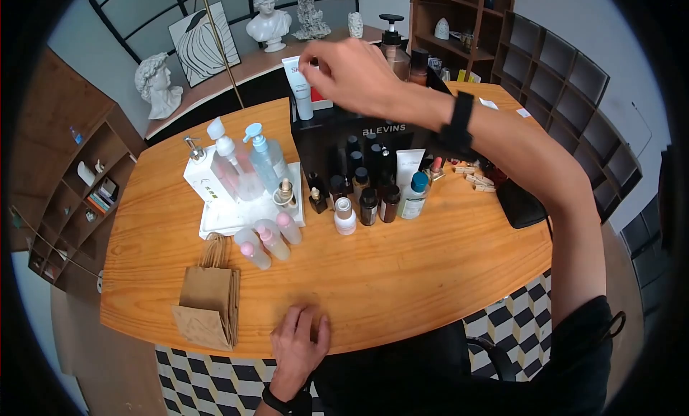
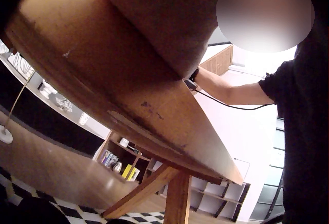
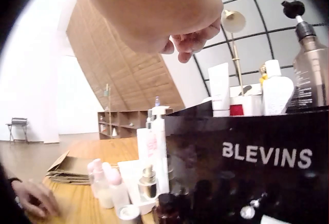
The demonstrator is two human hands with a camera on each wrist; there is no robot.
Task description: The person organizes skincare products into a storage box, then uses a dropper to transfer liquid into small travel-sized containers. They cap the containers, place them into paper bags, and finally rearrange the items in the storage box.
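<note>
Our right hand (image 1: 355, 75) hovers by the squeeze tube (image 1: 301, 97), loosely curled, empty.
Our left hand (image 1: 298, 344) just chills on the surface (image 1: 402, 294), fingers loose.

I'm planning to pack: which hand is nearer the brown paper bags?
Left. The left hand is just right of the bags; the right hand is raised near the black box.

White tube (image 1: 294, 72): we see it capped, its flat end up and cap down, nearly upright.
Place: we find it at eleven o'clock from the head view's centre, at the black box's (image 1: 316, 140) left front corner.
</note>
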